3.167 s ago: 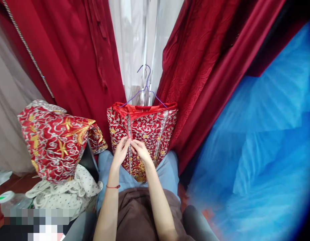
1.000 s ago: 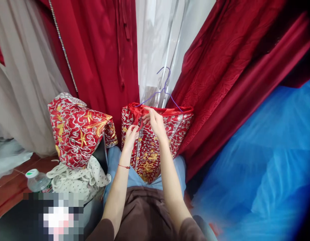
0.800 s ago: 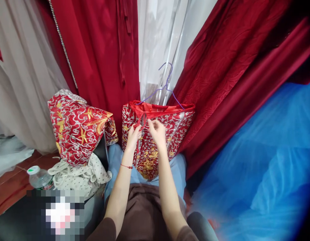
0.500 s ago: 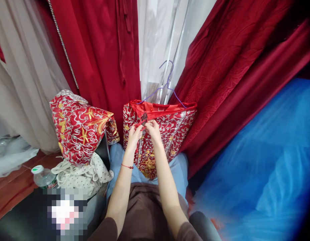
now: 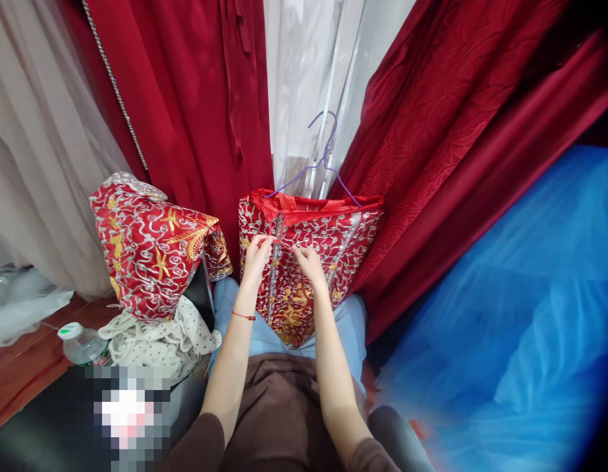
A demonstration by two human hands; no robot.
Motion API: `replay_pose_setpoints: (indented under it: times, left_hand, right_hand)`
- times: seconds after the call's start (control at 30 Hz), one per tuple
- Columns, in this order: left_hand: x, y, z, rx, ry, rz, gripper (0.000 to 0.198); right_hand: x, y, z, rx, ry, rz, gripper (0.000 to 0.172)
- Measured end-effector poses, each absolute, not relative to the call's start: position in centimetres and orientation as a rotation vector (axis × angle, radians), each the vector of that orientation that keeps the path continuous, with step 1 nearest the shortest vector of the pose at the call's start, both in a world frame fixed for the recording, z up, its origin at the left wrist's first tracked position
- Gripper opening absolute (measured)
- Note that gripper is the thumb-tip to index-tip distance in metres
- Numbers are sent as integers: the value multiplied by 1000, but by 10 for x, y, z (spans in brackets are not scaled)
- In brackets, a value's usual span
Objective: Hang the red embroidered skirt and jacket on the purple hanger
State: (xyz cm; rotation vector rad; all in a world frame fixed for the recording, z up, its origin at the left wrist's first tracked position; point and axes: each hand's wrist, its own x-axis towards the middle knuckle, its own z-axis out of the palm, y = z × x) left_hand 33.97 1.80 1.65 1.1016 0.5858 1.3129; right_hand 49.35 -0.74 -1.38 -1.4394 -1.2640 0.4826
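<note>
A red garment (image 5: 328, 242) with silver and gold embroidery rests on my lap, its plain red lining showing along the top edge. A purple wire hanger (image 5: 325, 160) stands up out of that edge. Over the garment's front, my left hand (image 5: 256, 257) pinches a thin red ribbon (image 5: 283, 242) near its upper left part. My right hand (image 5: 308, 263), a little to the right, is closed on the same ribbon, which spans the gap between the hands.
At the left, another embroidered red garment (image 5: 151, 252) lies over a dark support, above a dotted white cloth (image 5: 156, 341) and a plastic bottle (image 5: 85, 344). Red curtains (image 5: 196, 85) hang ahead; blue tulle (image 5: 481, 314) spreads at the right.
My hands have moved apart, with the red ribbon now stretched between them. The dark bit at the garment's top edge by my fingers no longer shows. The view has shifted slightly.
</note>
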Motion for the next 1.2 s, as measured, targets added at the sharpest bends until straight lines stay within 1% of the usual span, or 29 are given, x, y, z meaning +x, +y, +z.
replay_pose_setpoints:
  times: [0.03, 0.1, 0.13, 0.2, 0.23, 0.3, 0.37, 0.43, 0.5, 0.57, 0.73, 0.8, 0.87, 0.97, 1.07, 1.13, 1.2]
  left_hand:
    - [342, 19, 17, 1106, 592, 1310, 39]
    - [347, 22, 16, 1134, 592, 1307, 43]
    - [350, 24, 16, 1165, 590, 1310, 43]
    - [353, 28, 16, 1276, 594, 1333, 42]
    - [354, 31, 16, 1358, 601, 1360, 40]
    - [351, 37, 20, 1586, 665, 1424, 35]
    - [346, 44, 27, 1849, 864, 1443, 31]
    - [339, 53, 35, 2058, 1116, 1383, 29]
    - [332, 64, 42, 2168, 1253, 1317, 26]
    - [326, 77, 48, 2189, 1299, 1326, 26]
    - [319, 103, 57, 1983, 1488, 1649, 28]
    - [323, 108, 59, 1961, 1424, 1731, 27]
    - [330, 110, 61, 1958, 1277, 1728, 24]
    - [342, 111, 63, 1919, 984, 1624, 23]
    - [349, 112, 65, 1822, 728, 1568, 27]
    - [350, 112, 64, 1769, 629, 1565, 26]
    - [347, 111, 62, 1780, 603, 1552, 26]
  right_hand:
    - [494, -6, -12, -1468, -1290, 397, 38]
    - [490, -2, -5, -1369, -1358, 346, 11]
    - [486, 0, 0, -1255, -1395, 375, 11]
    - [479, 6, 9, -1027, -1447, 482, 32]
    - [475, 9, 13, -958, -1458, 533, 37]
    - [471, 16, 22, -968, -1471, 563, 35]
    - [469, 24, 31, -1150, -1512, 487, 25]
    - [471, 29, 40, -1377, -1577, 355, 16]
    - [475, 32, 49, -1503, -1647, 256, 17]
    - [482, 33, 58, -1501, -1649, 182, 21]
    - [498, 32, 70, -1372, -1309, -137, 28]
    - [501, 31, 70, -1345, -1275, -190, 28]
    - [501, 31, 69, -1326, -1290, -176, 27]
    - [499, 30, 70, -1292, -1345, -9, 25]
    - [497, 29, 74, -1292, -1329, 201, 28]
    - [496, 28, 76, -1359, -1316, 284, 29]
    - [495, 28, 77, -1478, -1385, 387, 25]
